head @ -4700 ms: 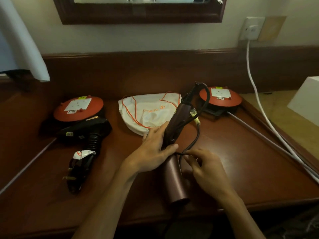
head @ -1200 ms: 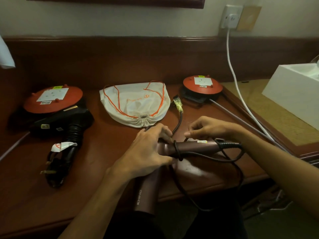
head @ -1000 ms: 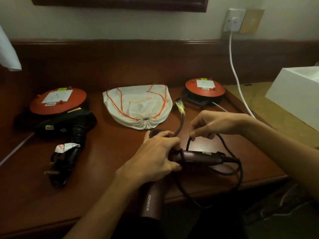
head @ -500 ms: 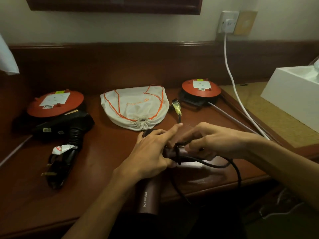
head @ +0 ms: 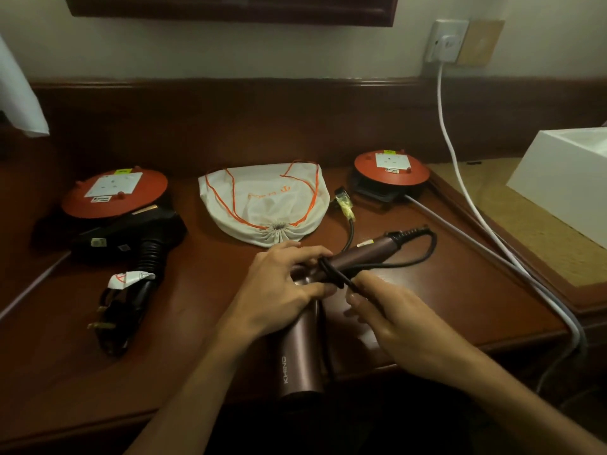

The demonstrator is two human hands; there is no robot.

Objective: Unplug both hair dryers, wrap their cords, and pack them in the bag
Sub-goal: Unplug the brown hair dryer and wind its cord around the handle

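A maroon hair dryer (head: 297, 359) lies at the desk's front edge, its handle (head: 364, 254) pointing to the back right. My left hand (head: 279, 290) grips the dryer where barrel and handle meet. My right hand (head: 394, 316) pinches its black cord (head: 410, 262), which is looped a few turns around the handle's base. The cord's plug (head: 343, 200) lies beside the white drawstring bag (head: 262, 205), which is shut and flat at the back middle. A black hair dryer (head: 131, 244) lies at the left with its cord wrapped and its plug (head: 98, 323) free.
Two orange cable reels stand on the desk, one at the left (head: 115, 195) and one at the back right (head: 391, 167). A white cable (head: 460, 172) runs from a wall socket (head: 446, 41) down past the desk's right edge. A white box (head: 565, 178) sits at the right.
The dryer's handle has swung up toward the back right. My right hand has come down in front of the handle with the cord, leaving more turns around the handle's base.
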